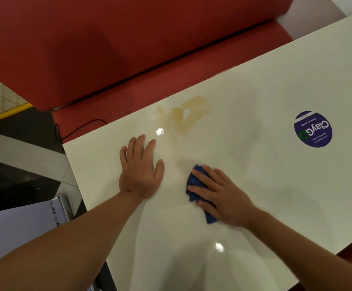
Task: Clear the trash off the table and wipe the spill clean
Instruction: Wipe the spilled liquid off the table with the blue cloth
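— So where's the glossy cream rectangular bench dirty?
— Toward its far edge: a thin, pale tan liquid spill, streaky and irregular, just beyond the left hand, which lies flat with fingers spread.
— And the cloth?
— The right hand presses a crumpled, nubby blue cloth down, fingers extended over it. A round purple sticker sits well to the right; a red padded seat runs behind.
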